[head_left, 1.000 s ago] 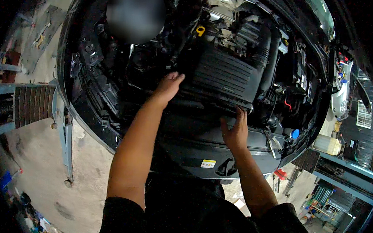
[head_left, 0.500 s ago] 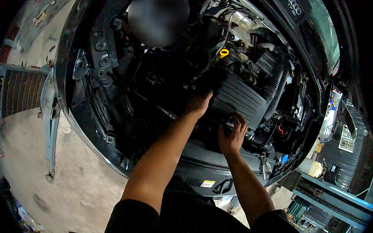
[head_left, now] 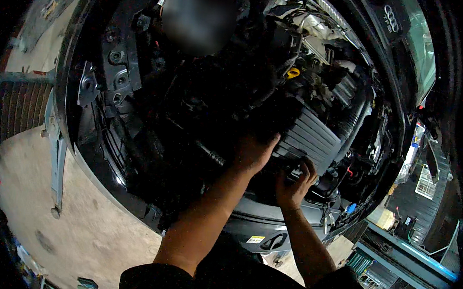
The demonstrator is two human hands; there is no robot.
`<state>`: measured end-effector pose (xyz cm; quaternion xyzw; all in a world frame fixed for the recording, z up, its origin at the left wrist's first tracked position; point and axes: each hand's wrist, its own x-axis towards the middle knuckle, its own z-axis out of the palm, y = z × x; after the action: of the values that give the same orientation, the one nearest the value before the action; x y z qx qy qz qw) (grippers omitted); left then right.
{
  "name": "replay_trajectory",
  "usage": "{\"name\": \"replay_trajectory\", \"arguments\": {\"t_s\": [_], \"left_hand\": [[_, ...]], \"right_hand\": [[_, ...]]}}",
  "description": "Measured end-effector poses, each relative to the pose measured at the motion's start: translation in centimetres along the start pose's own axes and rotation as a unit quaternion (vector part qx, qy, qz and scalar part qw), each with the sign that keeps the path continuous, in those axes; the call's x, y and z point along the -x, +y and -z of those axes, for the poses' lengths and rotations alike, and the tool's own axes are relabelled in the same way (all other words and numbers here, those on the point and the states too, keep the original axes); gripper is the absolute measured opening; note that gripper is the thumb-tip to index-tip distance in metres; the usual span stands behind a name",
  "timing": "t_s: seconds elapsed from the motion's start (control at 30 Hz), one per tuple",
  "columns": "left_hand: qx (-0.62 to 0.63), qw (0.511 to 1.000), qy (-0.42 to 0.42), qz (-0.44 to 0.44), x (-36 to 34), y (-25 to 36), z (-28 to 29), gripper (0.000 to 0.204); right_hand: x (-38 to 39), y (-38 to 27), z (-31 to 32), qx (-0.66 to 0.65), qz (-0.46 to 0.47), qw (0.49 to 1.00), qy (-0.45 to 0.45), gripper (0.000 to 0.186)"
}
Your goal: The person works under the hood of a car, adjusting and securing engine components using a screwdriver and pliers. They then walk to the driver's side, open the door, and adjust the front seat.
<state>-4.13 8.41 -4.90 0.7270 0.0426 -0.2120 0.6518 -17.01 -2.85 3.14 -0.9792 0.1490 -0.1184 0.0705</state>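
Both my arms reach over the front edge into a car's open engine bay. My left hand (head_left: 255,153) is at the left side of a black ribbed cover (head_left: 311,133), with its thumb raised toward the cover's edge. Deep shadow hides its other fingers and whatever they touch. My right hand (head_left: 295,188) is at the cover's near edge, its fingers bent round a small dark part with a shiny spot, which I cannot make out. Beyond the cover stands a yellow dipstick ring (head_left: 292,72).
A ribbed black hose (head_left: 359,119) curves along the cover's right side. A blue cap (head_left: 351,208) sits at the near right of the bay. Lift arms (head_left: 55,158) stand beside the car at left. The raised hood (head_left: 444,69) is at right. One round patch at the top is blurred.
The whole view has shifted, so the engine bay sits slightly lower and farther right. My right fingers look more bent at the cover's edge. My left hand stays beside the cover.
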Motion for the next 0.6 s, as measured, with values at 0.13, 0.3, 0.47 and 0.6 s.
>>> {"name": "replay_trajectory", "arguments": {"t_s": [0.13,0.3,0.47,0.6], "left_hand": [[0.027,0.999,-0.024,0.002,0.9,3.6,2.1,0.058],[0.015,0.996,-0.062,0.055,1.6,2.7,1.2,0.069],[-0.009,0.999,-0.029,0.022,5.5,6.7,3.5,0.075],[-0.151,0.987,-0.044,-0.034,6.6,5.8,3.3,0.072]], "right_hand": [[-0.2,-0.1,0.0,-0.010,-0.017,1.000,-0.001,0.054],[-0.7,-0.1,0.0,0.014,0.033,0.999,0.015,0.056],[-0.5,0.2,-1.0,0.003,-0.008,0.999,0.032,0.065],[-0.9,-0.6,-1.2,-0.062,-0.060,0.996,0.017,0.068]]}}
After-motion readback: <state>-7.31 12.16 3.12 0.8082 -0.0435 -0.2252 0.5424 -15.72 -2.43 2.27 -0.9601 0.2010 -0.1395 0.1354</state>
